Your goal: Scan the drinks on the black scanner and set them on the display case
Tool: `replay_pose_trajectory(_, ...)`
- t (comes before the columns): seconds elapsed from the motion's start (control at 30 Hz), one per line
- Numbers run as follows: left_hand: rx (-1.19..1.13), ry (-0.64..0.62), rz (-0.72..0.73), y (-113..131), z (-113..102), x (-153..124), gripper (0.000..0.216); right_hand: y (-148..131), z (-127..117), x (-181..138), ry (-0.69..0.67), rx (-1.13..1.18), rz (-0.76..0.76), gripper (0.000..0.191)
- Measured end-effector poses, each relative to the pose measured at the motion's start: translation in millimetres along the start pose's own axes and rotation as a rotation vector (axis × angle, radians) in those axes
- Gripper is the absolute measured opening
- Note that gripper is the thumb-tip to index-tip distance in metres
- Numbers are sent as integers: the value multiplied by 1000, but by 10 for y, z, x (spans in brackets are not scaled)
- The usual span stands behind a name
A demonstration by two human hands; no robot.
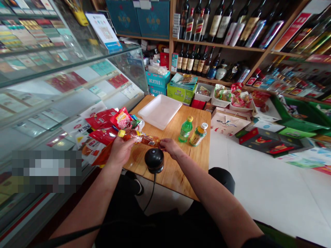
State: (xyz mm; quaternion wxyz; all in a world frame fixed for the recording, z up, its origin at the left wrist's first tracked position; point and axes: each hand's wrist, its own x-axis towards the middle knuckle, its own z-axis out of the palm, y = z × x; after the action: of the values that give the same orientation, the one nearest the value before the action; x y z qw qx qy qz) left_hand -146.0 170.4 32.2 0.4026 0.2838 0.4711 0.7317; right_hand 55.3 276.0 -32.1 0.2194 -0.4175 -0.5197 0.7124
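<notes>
I hold an orange drink bottle (141, 137) with a yellow cap sideways over a small wooden table (181, 175). My left hand (120, 150) grips its cap end and middle. My right hand (169, 147) pinches its base end. Just below the bottle stands a black round barcode scanner (154, 160) with a cable running down off the table's near edge. To the right stand a green bottle (185, 129) and a yellow-labelled bottle (198, 134), both upright.
A white tray (159, 111) lies at the table's far side. Red snack packets (103, 127) are piled at the left edge against a glass counter (64, 86). Shelves of wine bottles (207, 27) and boxes fill the back; green baskets (300, 117) stand at right.
</notes>
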Motion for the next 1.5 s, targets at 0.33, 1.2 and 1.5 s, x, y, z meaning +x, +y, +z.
replay_pose_trajectory(0.33, -11, -2, 16, 23, -34, -4, 51, -89, -27, -99, 28, -31, -140, 23)
replay_pose_trajectory(1.2, 14, -26, 67, 26, -12, 2, 51, -84, -12, -51, -18, 49, -38, 22)
replay_pose_trajectory(1.5, 54, 4, 59, 51, 95, -16, 60, -23, -18, -54, 11, 97, -63, 23)
